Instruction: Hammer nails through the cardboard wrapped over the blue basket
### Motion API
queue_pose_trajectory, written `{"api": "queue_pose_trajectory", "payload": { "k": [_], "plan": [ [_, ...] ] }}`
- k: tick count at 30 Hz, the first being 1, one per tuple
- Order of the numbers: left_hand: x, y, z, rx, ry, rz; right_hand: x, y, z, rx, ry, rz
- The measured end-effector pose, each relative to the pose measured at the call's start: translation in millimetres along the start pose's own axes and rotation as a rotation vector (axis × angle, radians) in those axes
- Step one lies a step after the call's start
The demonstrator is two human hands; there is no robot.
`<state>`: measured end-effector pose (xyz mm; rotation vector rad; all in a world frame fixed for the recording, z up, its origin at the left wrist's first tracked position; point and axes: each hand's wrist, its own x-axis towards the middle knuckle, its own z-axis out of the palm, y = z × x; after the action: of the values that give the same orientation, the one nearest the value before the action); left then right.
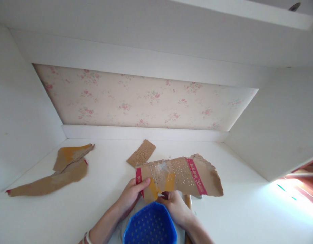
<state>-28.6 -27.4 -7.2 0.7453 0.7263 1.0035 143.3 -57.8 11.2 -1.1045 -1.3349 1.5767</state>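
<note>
A torn piece of cardboard (pixel 181 174), pierced with many small holes, is held up in front of me. It carries red printed tape, clear tape and yellow tape strips. My left hand (pixel 131 191) grips its left end, the thumb lying on the front and the fingers behind. At the lower edge, my right hand (pixel 176 205) has its fingers closed on the cardboard near a torn notch; some fingertips are hidden. Just below both hands is a blue basket (pixel 150 225) with a perforated bottom.
A smaller perforated cardboard piece (pixel 142 153) lies behind on the white surface (pixel 102 210). Torn cardboard scraps (pixel 67 173) lie at the left. A wooden stick-like thing (pixel 188 202) shows partly beside my right hand. White panels (pixel 268 118) enclose the sides, with flowered wallpaper (pixel 146 101) at the back.
</note>
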Motion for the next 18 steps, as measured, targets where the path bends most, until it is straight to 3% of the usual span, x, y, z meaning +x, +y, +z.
{"api": "queue_pose_trajectory", "payload": {
  "k": [6, 12, 18],
  "plan": [
    [-2, 3, 3.9, 0.093, 0.004, 0.028, -3, 6, -5, -0.023, 0.029, 0.055],
    [0, -1, 3.1, 0.096, 0.033, 0.045, -1, -9, 4, 0.042, -0.060, -0.058],
    [2, -2, 2.5, 0.001, 0.054, 0.026, 4, 7, -1, 0.086, -0.040, -0.009]
  ]
}}
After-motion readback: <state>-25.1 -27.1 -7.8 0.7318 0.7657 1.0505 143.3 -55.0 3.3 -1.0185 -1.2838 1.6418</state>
